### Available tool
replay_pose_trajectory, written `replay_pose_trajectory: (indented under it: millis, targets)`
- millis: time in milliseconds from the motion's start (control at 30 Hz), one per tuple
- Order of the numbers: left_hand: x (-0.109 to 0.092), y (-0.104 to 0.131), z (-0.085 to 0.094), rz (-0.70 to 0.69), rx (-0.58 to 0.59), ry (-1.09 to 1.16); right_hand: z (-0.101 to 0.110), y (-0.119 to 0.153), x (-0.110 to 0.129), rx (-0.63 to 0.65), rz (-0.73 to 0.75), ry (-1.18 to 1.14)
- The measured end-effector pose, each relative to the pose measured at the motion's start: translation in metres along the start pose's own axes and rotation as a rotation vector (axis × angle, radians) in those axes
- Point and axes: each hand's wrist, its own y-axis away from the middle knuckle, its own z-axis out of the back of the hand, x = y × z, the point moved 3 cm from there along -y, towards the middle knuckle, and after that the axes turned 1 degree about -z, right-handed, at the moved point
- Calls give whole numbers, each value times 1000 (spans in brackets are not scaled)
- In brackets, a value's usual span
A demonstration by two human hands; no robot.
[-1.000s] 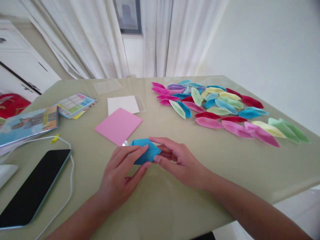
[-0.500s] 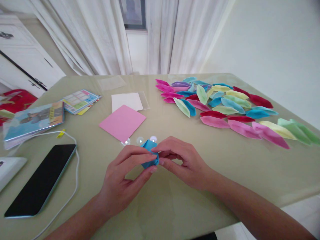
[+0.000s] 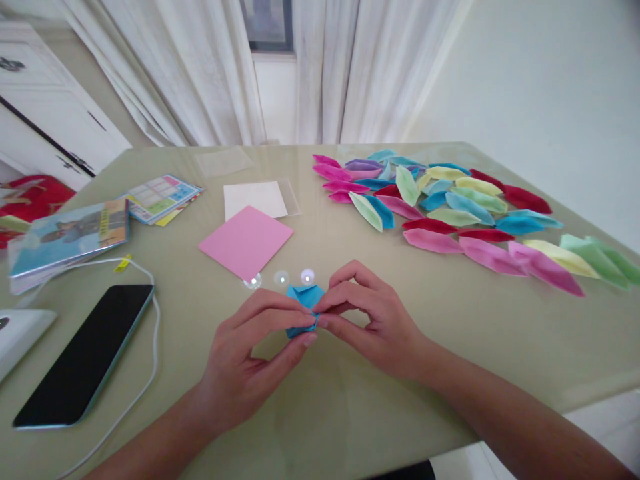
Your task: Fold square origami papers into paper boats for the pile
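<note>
A small piece of folded blue paper (image 3: pixel 306 295) is held between both hands above the table. My left hand (image 3: pixel 255 350) grips its left and lower side, fingers on top and thumb below. My right hand (image 3: pixel 375 320) pinches its right edge between thumb and fingertips, which partly hide the paper. Just beyond the hands lies a square of pink paper (image 3: pixel 246 241), overlapping a stack of white paper (image 3: pixel 255 199). Many folded boat-like paper pieces in several colours (image 3: pixel 433 240) are spread over the far right of the table.
On the left of the table (image 3: pixel 350 427) lie a black phone (image 3: pixel 85 357), a white cable (image 3: pixel 156 333), a picture packet (image 3: pixel 75 233), printed cards (image 3: pixel 163 197) and part of a white device (image 3: pixel 23 337). Light reflections show near the blue paper.
The right fingers have lifted slightly at the blue paper's edge, and more of its upper right part shows. The view has shifted a little.
</note>
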Motion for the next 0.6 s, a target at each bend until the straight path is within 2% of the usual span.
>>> replay_pose_trajectory:
  millis: [133, 333, 600]
  targets:
    - [0, 0, 0, -11, -27, -7, 1, 0, 1, -6, 3, 27]
    - [4, 2, 0, 17, -61, 32, 2, -2, 5, 64, 56, 45]
    - [3, 0, 1, 2, -20, 43, 1, -2, 4, 69, 78, 53]
